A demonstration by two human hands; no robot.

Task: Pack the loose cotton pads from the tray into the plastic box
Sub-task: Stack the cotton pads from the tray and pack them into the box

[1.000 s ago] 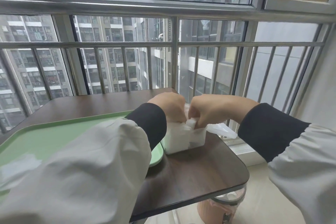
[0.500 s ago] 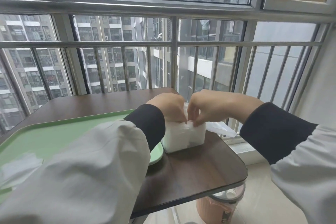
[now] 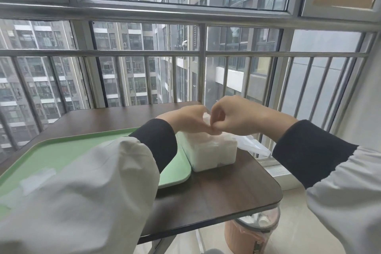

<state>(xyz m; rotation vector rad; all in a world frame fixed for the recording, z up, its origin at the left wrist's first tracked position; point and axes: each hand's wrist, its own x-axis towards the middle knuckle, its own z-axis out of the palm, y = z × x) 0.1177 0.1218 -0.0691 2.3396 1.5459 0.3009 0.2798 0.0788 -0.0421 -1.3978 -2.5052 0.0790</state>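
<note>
Right hand now higher over translucent, pad-filled plastic box

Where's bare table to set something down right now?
Free: dark brown table in front of the clear plastic box, right of the green tray's near corner; also the far strip between tray and metal railing. Crowded: over the box, where left hand and right hand meet on the white cotton pads; crumpled clear plastic lies right of it.
</note>
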